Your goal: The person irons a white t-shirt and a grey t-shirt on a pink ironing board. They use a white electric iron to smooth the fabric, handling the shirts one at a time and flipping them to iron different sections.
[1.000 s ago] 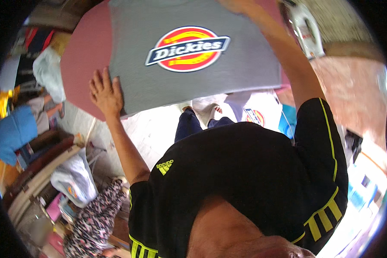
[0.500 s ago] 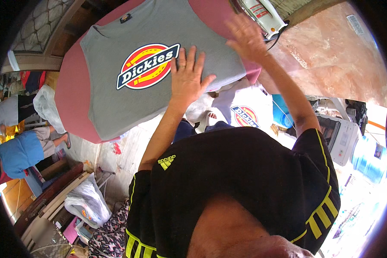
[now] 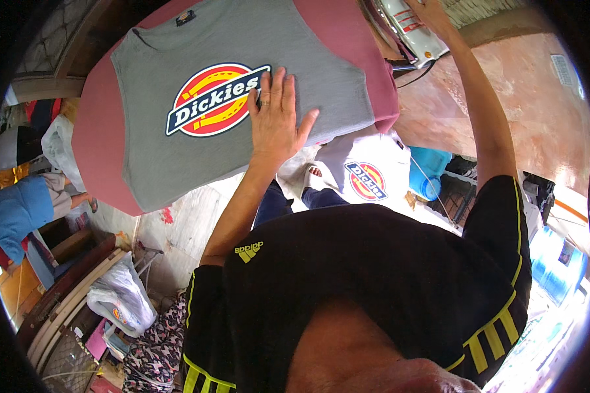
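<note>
A grey sleeveless shirt (image 3: 321,72) with a red, yellow and navy printed emblem lies spread over a maroon padded ironing board (image 3: 98,131). My left hand (image 3: 276,121) presses flat on the shirt, fingers spread, its fingertips over the emblem's right end. At the top edge, my right hand (image 3: 431,14) is at the white and silver iron (image 3: 410,36), seemingly closed round its handle. The picture's edge cuts off part of that hand and the handle. The iron rests at the board's far right side, its black cord trailing below.
A pinkish marbled panel (image 3: 485,92) borders the board on the right. Below the board hangs a white shirt (image 3: 341,160) with a similar emblem, beside a blue container (image 3: 426,173). A plastic-wrapped bundle (image 3: 121,295) stands at lower left. Another person in blue (image 3: 19,209) is at far left.
My right hand has moved up and right, from spread in the air beside the iron to the iron itself. My left hand stays flat on the shirt. The whole view has shifted slightly.
</note>
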The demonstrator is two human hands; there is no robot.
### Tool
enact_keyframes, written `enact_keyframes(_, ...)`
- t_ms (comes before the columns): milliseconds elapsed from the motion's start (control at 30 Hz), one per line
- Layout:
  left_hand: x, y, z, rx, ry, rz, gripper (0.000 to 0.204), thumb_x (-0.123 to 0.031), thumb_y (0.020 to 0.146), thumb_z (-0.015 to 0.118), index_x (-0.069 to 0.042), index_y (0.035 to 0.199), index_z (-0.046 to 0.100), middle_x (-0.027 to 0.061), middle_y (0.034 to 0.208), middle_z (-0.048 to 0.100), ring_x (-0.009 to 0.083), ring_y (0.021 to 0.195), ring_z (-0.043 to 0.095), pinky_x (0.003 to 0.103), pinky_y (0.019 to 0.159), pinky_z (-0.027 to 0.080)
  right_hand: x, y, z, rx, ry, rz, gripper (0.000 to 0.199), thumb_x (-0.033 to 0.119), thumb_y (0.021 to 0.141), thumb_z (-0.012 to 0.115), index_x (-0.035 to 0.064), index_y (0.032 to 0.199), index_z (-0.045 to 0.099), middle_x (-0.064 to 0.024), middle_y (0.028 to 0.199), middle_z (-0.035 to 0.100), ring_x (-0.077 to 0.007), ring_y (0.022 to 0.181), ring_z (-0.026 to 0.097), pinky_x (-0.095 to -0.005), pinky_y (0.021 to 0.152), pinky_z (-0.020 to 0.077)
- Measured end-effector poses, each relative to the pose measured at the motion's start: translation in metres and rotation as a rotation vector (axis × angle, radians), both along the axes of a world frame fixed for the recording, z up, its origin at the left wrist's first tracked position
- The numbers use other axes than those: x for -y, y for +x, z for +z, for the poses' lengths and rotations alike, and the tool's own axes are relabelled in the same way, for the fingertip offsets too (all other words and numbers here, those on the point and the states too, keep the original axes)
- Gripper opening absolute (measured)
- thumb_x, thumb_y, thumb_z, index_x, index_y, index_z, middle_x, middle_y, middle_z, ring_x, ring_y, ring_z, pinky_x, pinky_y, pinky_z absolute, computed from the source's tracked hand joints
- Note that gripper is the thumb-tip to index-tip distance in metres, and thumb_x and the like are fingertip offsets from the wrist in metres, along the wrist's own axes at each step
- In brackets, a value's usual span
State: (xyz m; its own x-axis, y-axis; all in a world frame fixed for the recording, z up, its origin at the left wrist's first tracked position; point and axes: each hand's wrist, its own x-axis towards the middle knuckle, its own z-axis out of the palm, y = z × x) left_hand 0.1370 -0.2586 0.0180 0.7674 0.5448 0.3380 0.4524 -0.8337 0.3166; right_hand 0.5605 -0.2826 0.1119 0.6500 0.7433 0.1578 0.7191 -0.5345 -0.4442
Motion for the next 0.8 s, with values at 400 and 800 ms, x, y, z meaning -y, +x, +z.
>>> enact_keyframes(400,-0.045,-0.029,-0.017,-0.019,0.144,0.18,0.068,-0.051,0.096,0.047,-0.002,0.143,0.042,0.0205,0.155,0.031,0.0458,0.143,0.025,0.062,0.111,0.022,0.06,-0.182,0.009,0.209,0.121,0.323,0.037,0.035,0.095,0.064,0.0029,0.114,0.062,-0.0228,0.087,0.068,-0.0352,0.077,0.069,-0.0427,0.067,0.0555)
enact_keyframes(800,-0.075,-0.076,-0.015,-0.099,0.13,0.184,0.072,-0.058,0.093,0.049,-0.015,0.149,0.038,0.0194,0.159,0.023,0.0434,0.147,0.016,0.064,0.112,0.016,-0.008,-0.245,0.002,0.111,0.251,0.284,0.033,0.031,0.097,0.059,0.0002,0.105,0.055,-0.0284,0.089,0.064,-0.0456,0.07,0.065,-0.0481,0.064,0.0529)
